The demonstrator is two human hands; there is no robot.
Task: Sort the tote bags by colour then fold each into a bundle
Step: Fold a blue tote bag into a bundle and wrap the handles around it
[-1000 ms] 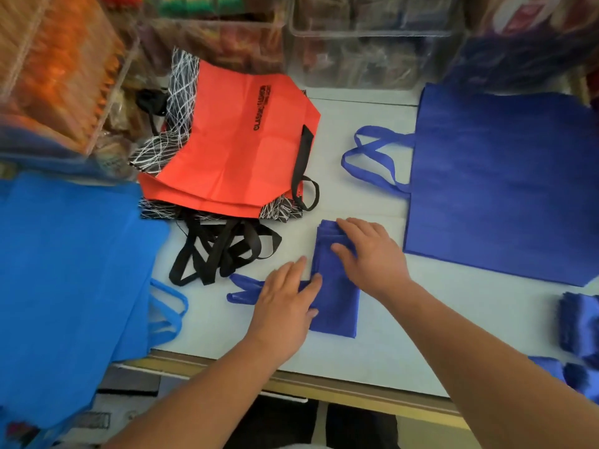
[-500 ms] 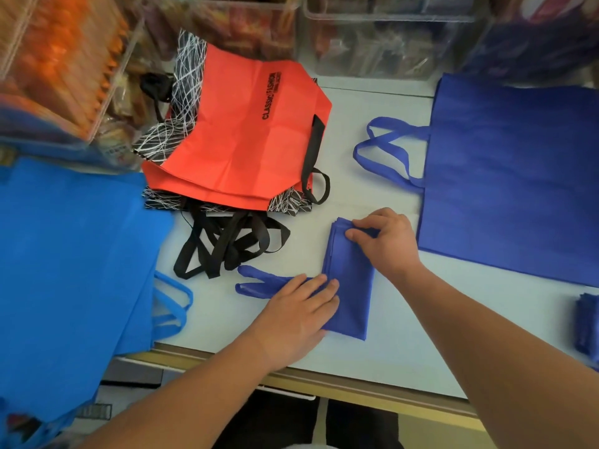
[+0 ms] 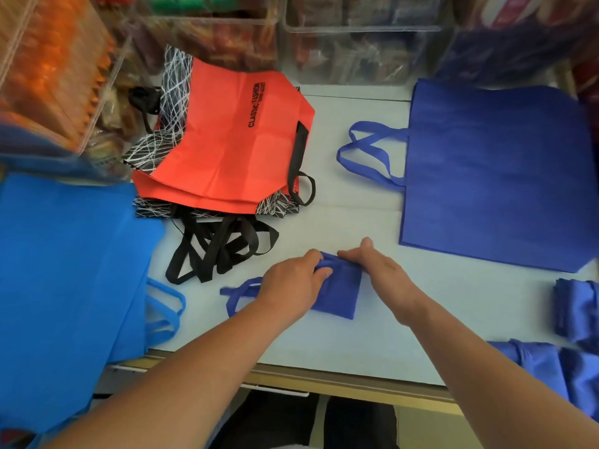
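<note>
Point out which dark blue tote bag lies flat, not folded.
The large dark blue bag at the far right, spread flat, handles out. The small bag in front is folded; the bundles at the right edge are too.

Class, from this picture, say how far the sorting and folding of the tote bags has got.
Done: bags lie in colour piles, and folded dark blue bundles sit at the right. In hand: the left hand grips and the right hand rests on a half-folded dark blue bag. Left: the flat dark blue bag, red bags, patterned bags beneath them and light blue bags, all unfolded.
</note>
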